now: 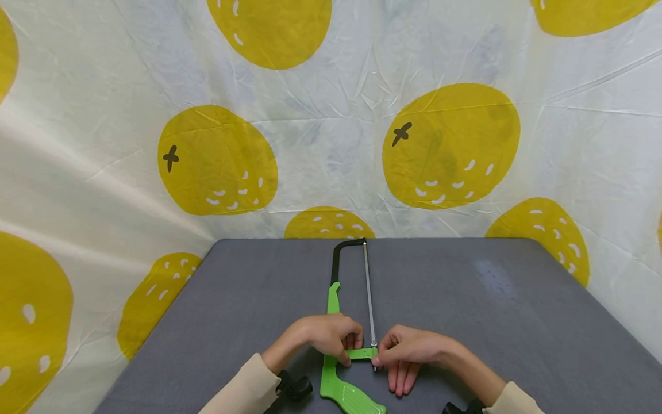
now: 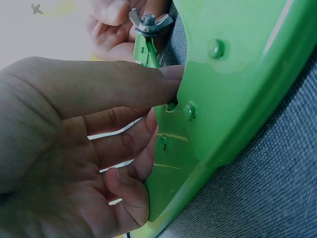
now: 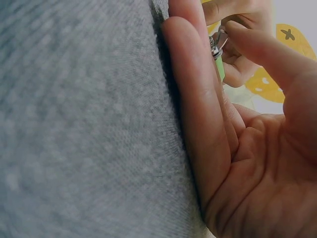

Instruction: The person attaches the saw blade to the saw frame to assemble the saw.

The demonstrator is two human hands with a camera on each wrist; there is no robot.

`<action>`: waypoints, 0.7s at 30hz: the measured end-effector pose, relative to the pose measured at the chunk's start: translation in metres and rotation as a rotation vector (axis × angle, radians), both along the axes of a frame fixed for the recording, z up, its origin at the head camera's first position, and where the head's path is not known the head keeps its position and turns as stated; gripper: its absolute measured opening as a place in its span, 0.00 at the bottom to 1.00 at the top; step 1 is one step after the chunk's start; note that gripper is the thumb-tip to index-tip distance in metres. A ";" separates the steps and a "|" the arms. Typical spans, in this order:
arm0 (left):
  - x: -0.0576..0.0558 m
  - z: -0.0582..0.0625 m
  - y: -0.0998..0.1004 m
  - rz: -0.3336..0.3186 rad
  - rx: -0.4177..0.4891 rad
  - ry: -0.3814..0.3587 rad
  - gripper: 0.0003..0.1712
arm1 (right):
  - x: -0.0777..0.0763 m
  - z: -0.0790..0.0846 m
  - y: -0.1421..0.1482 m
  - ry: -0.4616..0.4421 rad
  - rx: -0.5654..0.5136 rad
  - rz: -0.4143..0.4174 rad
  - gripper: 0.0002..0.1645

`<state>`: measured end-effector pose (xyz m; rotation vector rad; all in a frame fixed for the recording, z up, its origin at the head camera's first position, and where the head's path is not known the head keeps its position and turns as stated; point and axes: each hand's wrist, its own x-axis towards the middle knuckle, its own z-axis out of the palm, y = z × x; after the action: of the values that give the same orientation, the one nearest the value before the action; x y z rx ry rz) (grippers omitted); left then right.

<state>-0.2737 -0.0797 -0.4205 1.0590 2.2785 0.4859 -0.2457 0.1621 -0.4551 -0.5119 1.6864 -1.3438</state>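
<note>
A hacksaw [image 1: 333,299] lies on its side on the grey table, its handle toward me and its black front bow at the far edge. Its silver blade [image 1: 369,287] runs along the right side. My left hand [image 1: 333,333] grips the green frame where the crosspiece [image 1: 360,354] branches off, thumb on the near side. My right hand [image 1: 408,348] pinches the metal wing nut [image 2: 149,24] at the blade's near end between thumb and index finger. The other fingers of that hand extend along the cloth [image 3: 89,124], as the right wrist view shows.
The grey table [image 1: 248,287] reaches back to a hanging white sheet [image 1: 331,149] printed with yellow fruit. Black wrist straps with cameras [image 1: 295,386] sit on both forearms, below beige sleeves [image 1: 245,391].
</note>
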 end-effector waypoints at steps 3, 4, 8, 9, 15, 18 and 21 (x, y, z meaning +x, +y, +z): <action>0.000 0.000 0.000 0.001 0.002 -0.005 0.12 | 0.000 0.000 0.000 0.000 0.005 0.003 0.14; 0.000 0.000 0.000 0.000 0.002 -0.004 0.12 | 0.000 0.000 0.001 0.001 0.006 0.006 0.13; 0.000 0.000 0.001 -0.006 0.003 -0.003 0.12 | 0.000 0.000 0.003 0.002 0.006 0.026 0.11; 0.000 0.000 0.001 -0.008 0.002 0.000 0.12 | 0.000 0.000 0.003 0.002 0.004 0.030 0.10; 0.000 0.000 0.001 -0.012 -0.005 0.018 0.12 | 0.000 -0.002 0.004 0.006 -0.025 0.045 0.08; 0.000 0.000 0.001 -0.012 -0.005 0.018 0.12 | 0.000 -0.003 0.004 0.009 -0.033 0.050 0.07; 0.000 0.000 0.001 -0.011 -0.003 0.017 0.12 | -0.001 -0.003 0.004 0.001 -0.038 0.054 0.07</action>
<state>-0.2735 -0.0787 -0.4202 1.0776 2.2860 0.4706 -0.2462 0.1660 -0.4582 -0.5762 1.6394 -1.3389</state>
